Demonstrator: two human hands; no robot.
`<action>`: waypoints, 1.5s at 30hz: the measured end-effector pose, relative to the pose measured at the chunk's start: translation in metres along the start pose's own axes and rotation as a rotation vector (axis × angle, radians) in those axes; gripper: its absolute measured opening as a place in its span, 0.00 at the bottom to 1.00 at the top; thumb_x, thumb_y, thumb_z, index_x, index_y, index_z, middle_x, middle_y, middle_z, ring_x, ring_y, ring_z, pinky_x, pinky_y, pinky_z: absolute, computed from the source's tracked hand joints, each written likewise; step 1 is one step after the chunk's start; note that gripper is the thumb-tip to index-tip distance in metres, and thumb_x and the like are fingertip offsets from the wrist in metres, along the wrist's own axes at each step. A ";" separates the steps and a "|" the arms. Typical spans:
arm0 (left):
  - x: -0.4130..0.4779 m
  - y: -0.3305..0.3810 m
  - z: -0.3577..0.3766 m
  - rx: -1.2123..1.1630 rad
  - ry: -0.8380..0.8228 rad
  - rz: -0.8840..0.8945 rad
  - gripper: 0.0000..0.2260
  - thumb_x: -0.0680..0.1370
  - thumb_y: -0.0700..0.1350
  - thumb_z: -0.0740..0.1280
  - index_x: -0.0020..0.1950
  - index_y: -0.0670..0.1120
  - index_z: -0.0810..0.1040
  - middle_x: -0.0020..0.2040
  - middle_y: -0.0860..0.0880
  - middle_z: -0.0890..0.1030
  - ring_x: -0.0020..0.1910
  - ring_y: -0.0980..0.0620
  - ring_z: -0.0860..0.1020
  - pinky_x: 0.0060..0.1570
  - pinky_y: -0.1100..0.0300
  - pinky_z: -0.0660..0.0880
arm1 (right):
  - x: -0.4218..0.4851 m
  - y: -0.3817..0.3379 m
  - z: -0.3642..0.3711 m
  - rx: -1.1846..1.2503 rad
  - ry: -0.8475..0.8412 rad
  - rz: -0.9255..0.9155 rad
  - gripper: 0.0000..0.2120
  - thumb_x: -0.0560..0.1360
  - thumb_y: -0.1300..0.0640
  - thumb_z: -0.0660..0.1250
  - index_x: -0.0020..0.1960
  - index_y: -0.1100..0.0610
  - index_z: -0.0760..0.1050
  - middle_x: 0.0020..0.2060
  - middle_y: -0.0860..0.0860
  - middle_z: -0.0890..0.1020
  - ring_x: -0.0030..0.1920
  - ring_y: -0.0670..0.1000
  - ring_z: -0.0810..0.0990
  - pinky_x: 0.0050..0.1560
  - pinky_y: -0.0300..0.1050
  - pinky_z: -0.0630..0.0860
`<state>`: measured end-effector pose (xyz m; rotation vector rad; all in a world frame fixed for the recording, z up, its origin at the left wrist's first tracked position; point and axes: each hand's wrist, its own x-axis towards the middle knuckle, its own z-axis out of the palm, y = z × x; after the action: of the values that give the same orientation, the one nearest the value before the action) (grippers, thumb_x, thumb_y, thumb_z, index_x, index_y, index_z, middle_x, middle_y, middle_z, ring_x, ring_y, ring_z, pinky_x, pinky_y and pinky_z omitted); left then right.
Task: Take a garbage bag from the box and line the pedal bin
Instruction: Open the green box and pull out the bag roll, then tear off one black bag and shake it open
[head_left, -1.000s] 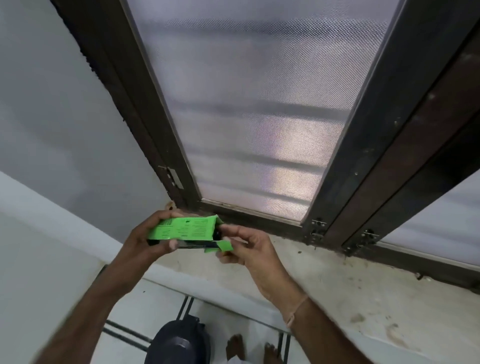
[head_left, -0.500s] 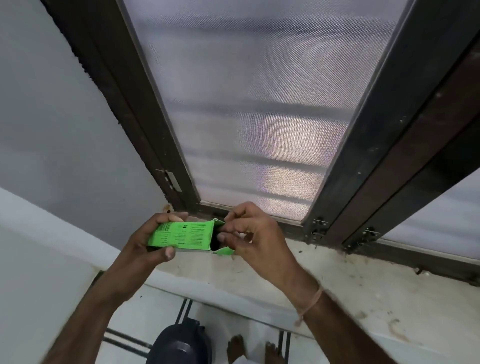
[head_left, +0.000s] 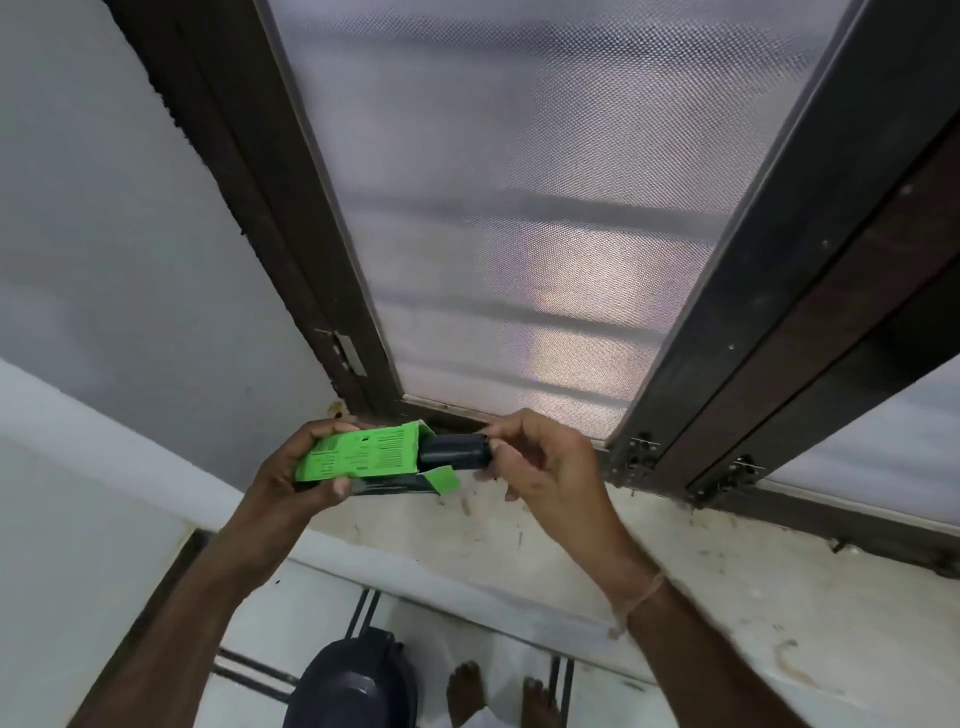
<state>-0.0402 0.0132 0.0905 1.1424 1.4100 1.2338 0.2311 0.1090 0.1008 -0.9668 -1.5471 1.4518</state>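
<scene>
My left hand (head_left: 296, 475) grips a green box (head_left: 363, 457) with black print, held level above the window sill. Its right end flap is open. A black roll of garbage bags (head_left: 454, 452) sticks partway out of that open end. My right hand (head_left: 545, 467) pinches the roll's outer end with thumb and fingers. The dark pedal bin (head_left: 353, 680), lid closed, stands on the floor below, near the bottom edge of the view.
A stained marble sill (head_left: 701, 571) runs under a dark wooden window frame (head_left: 332, 291) with frosted glass (head_left: 519, 208). Grey wall is at the left. My bare feet (head_left: 498, 696) stand on the tiled floor next to the bin.
My right hand's fingers were inside the box's open end; now they have drawn the black roll partway out to the right. The left hand keeps hold of the box.
</scene>
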 end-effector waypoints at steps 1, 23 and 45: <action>0.001 0.001 0.002 0.026 0.000 -0.013 0.19 0.69 0.45 0.76 0.59 0.57 0.82 0.65 0.52 0.83 0.64 0.58 0.79 0.56 0.67 0.77 | -0.001 0.002 0.002 0.088 -0.018 0.094 0.04 0.80 0.64 0.65 0.50 0.60 0.78 0.44 0.55 0.87 0.38 0.52 0.88 0.31 0.43 0.78; 0.035 -0.092 0.015 0.767 0.065 0.007 0.28 0.68 0.51 0.77 0.68 0.54 0.79 0.67 0.48 0.73 0.69 0.39 0.72 0.66 0.43 0.74 | -0.025 0.054 -0.008 0.295 0.355 0.395 0.05 0.80 0.65 0.69 0.53 0.62 0.83 0.51 0.60 0.85 0.48 0.52 0.86 0.48 0.43 0.84; -0.032 -0.010 0.144 -0.791 0.262 -0.326 0.16 0.80 0.48 0.63 0.63 0.41 0.80 0.54 0.37 0.82 0.56 0.43 0.81 0.51 0.51 0.83 | -0.046 0.014 0.027 0.284 0.056 0.425 0.06 0.76 0.61 0.74 0.49 0.64 0.82 0.38 0.55 0.86 0.37 0.47 0.83 0.36 0.37 0.78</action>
<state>0.1054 0.0020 0.0702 0.2089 1.0568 1.5251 0.2246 0.0564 0.0842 -1.1956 -1.0944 1.8599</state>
